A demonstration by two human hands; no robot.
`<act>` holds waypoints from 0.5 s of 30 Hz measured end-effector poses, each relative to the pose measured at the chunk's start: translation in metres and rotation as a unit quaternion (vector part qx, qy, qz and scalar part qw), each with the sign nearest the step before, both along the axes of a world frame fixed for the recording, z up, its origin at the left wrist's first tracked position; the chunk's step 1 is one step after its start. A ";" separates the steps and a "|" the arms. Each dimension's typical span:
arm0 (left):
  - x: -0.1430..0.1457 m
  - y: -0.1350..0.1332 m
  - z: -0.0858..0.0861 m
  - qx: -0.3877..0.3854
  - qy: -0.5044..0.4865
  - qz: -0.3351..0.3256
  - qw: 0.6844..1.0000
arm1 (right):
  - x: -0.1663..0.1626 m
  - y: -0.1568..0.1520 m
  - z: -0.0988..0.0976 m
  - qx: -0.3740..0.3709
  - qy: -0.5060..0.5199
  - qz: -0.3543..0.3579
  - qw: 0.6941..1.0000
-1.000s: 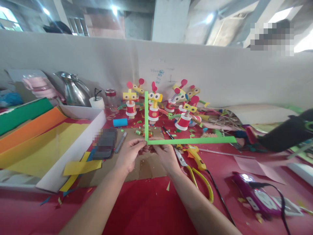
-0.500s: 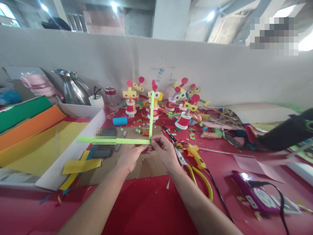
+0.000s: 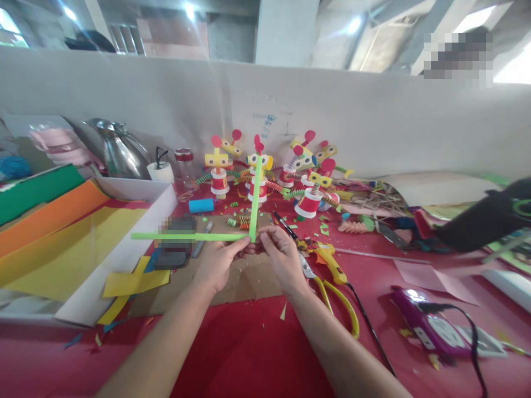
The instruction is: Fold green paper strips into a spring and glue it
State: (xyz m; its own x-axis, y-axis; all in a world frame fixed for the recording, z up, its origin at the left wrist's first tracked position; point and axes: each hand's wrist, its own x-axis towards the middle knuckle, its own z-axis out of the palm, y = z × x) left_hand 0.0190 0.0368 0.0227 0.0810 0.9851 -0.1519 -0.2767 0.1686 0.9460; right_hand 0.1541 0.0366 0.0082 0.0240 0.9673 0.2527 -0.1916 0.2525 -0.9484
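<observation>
Two narrow light-green paper strips meet at a right angle in front of me. One strip [image 3: 166, 236] extends left and the other strip [image 3: 256, 193] points up, away from me. My left hand [image 3: 219, 260] pinches them at the corner, its thumb on top. Just right of that corner is my right hand [image 3: 280, 251], fingers curled and thumb against the index finger; whether it holds anything is hidden. Beneath the hands lies a cardboard sheet [image 3: 244, 282]. Small coiled paper springs [image 3: 244, 222] rest on it just beyond the corner.
Paper-cup robot figures [image 3: 309, 202] stand at the back. Right of my hands lie yellow-handled pliers [image 3: 352, 309], a yellow glue gun [image 3: 332, 262] and a purple device [image 3: 431, 323] with a cable. A white box [image 3: 120, 249] with coloured paper is at left, near a steel jug [image 3: 118, 149].
My right thumb and fingers have come off the corner of the strips and moved slightly right. My left thumb now presses at the corner. The view has shifted slightly.
</observation>
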 end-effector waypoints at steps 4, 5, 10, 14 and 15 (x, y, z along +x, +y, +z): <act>-0.001 0.000 0.001 0.008 -0.005 -0.012 1.000 | 0.002 -0.002 0.007 -0.035 0.001 0.032 0.999; -0.001 0.000 0.001 0.011 -0.007 -0.015 1.000 | 0.002 -0.003 0.008 -0.039 -0.003 0.036 0.999; 0.000 -0.001 0.001 0.021 -0.001 -0.003 1.000 | 0.000 -0.002 0.006 -0.026 -0.020 0.024 0.999; 0.001 -0.001 0.000 0.005 0.016 0.023 1.000 | -0.001 -0.003 0.003 -0.021 -0.036 -0.002 0.999; 0.002 -0.001 0.000 0.004 0.018 0.027 0.999 | -0.001 -0.003 0.002 -0.021 -0.043 -0.011 0.999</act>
State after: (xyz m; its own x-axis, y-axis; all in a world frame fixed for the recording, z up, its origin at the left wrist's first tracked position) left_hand 0.0208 0.0355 0.0223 0.0226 0.9889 -0.1465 -0.2507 0.1475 0.9568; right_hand 0.1526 0.0337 0.0103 0.0244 0.9763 0.2149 -0.1032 0.2162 -0.9709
